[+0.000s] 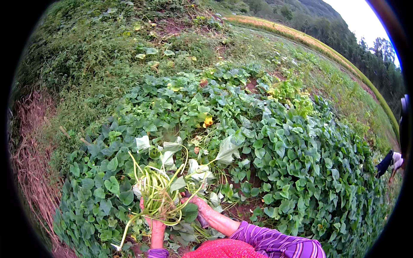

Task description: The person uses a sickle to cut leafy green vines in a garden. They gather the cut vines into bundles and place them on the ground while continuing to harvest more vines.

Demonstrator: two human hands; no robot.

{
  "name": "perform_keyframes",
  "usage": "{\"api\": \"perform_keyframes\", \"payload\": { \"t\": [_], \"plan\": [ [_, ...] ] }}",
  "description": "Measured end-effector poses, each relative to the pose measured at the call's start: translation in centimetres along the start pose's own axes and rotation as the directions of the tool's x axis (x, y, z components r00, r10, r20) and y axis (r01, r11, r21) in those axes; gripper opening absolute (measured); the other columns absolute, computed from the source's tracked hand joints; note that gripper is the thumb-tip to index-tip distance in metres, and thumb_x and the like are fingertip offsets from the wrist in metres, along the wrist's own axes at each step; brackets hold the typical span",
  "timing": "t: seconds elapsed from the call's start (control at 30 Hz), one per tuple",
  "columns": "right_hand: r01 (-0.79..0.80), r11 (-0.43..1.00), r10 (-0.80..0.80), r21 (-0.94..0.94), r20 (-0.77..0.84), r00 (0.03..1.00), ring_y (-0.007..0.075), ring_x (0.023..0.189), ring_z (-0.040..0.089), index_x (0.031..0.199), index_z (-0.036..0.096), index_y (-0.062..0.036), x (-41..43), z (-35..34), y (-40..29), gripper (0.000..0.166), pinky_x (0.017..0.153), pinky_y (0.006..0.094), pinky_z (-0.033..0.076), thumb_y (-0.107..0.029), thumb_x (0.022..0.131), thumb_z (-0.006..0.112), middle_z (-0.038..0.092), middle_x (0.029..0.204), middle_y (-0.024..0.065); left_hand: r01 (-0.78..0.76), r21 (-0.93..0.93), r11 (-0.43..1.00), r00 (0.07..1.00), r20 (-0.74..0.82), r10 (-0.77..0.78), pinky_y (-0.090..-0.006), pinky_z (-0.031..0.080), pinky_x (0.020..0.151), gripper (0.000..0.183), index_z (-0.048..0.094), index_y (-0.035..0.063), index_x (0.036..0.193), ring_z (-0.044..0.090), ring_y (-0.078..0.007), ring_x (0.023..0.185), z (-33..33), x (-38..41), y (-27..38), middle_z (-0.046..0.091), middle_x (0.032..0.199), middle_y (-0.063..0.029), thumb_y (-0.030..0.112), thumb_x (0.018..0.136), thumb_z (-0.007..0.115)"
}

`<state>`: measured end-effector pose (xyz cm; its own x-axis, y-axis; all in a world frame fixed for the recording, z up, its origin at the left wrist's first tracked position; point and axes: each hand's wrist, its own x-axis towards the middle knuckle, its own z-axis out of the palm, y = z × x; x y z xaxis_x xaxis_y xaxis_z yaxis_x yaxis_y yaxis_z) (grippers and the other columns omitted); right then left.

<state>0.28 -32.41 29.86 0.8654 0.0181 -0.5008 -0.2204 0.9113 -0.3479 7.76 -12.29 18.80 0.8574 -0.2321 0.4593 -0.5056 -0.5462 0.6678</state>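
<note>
A bundle of pale green leafy vine stems [158, 190], tangled with thin brown roots, rests in my left hand [151, 219], whose fingers are mostly hidden beneath it. Several leaves stick out from the bundle, pale undersides showing; one long stem hangs down at the left. At the bundle's right side is my right hand [198, 203], closed around the dark handle [202, 221] of a tool. The tool's working end cannot be made out among the stems. Both hands are over a patch of heart-shaped leafy vines [284, 154].
Dry brown stalks [34, 154] lie along the left edge, with tall weeds [74, 74] behind them. A yellow-orange blossom [208, 121] shows among the leaves ahead. Another person [390, 163] bends over at the far right. Beyond lies a yellowish field strip [290, 30].
</note>
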Motion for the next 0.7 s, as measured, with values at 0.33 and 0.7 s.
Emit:
{"api": "perform_keyframes", "payload": {
  "t": [0.33,0.7],
  "plan": [
    [-0.145,0.970,0.109,0.195,0.188,0.976,0.0061,0.039,0.034,0.096,0.044,-0.0190,2.4,0.3,1.0,0.017,0.041,0.0224,0.033,-0.008,0.084,0.044,0.036,0.050,-0.0101,0.236,-0.228,0.945,0.959,0.210,-0.189,-0.0383,0.031,0.102,0.086,0.029,0.0075,0.131,0.044,-0.0278,0.116,-2.9,2.3,2.7,0.042,0.130,-0.0127,0.022,0.060,0.077],
    [-0.160,0.981,0.126,0.107,0.269,0.955,0.0099,0.046,0.047,0.065,0.046,-0.0158,6.7,-2.5,2.5,0.014,0.047,0.0262,0.036,-0.010,0.078,0.050,0.048,0.060,-0.0054,0.449,-0.449,0.773,0.893,0.183,-0.412,-0.0414,0.035,0.098,0.104,0.023,-0.0042,0.132,0.044,-0.0336,0.112,-4.3,-0.6,7.0,0.038,0.128,-0.0237,0.031,0.053,0.083]
  ]
}}
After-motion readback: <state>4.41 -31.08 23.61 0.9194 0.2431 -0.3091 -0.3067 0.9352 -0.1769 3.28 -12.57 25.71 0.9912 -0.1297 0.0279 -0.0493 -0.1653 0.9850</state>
